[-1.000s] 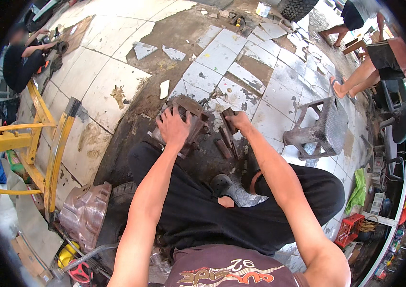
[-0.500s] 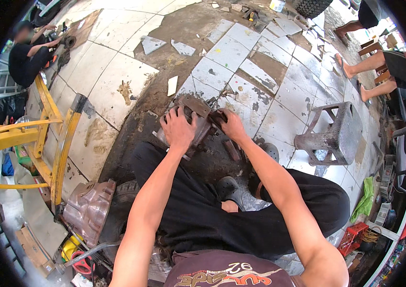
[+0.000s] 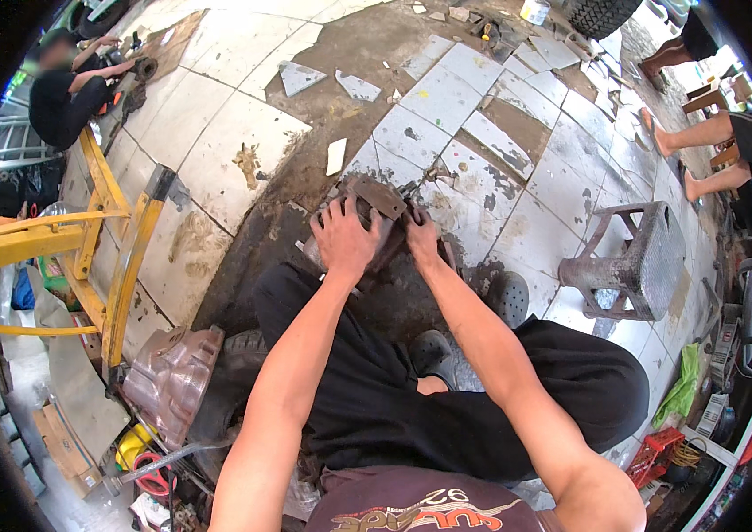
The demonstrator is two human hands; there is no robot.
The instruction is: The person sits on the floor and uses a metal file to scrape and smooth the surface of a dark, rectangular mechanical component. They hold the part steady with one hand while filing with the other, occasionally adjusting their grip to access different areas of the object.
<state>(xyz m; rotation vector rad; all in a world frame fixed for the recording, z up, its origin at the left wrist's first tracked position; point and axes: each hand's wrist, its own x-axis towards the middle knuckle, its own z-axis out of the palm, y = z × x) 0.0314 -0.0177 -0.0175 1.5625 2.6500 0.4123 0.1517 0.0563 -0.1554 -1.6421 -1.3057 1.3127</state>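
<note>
We take this for a repair workshop, likely for vehicles — we see a knobbly tyre [image 3: 602,13] at the far edge, a yellow steel frame [image 3: 135,266] on the left, a big cast-metal housing [image 3: 172,381] near its foot and a grimy metal assembly [image 3: 377,192] at the centre. Across the broken, soiled floor tiles [image 3: 451,102] a co-worker [image 3: 54,96] sits low beside a dark round part [image 3: 146,68]

I see my left arm [image 3: 291,363] and right arm [image 3: 504,350], both bare, extend forward and converge. My left hand [image 3: 346,236] lies palm down, fingers spread and bent; my right hand [image 3: 422,233] sits just beside it, fingers bent inward (their tips are hard to make out).
</note>
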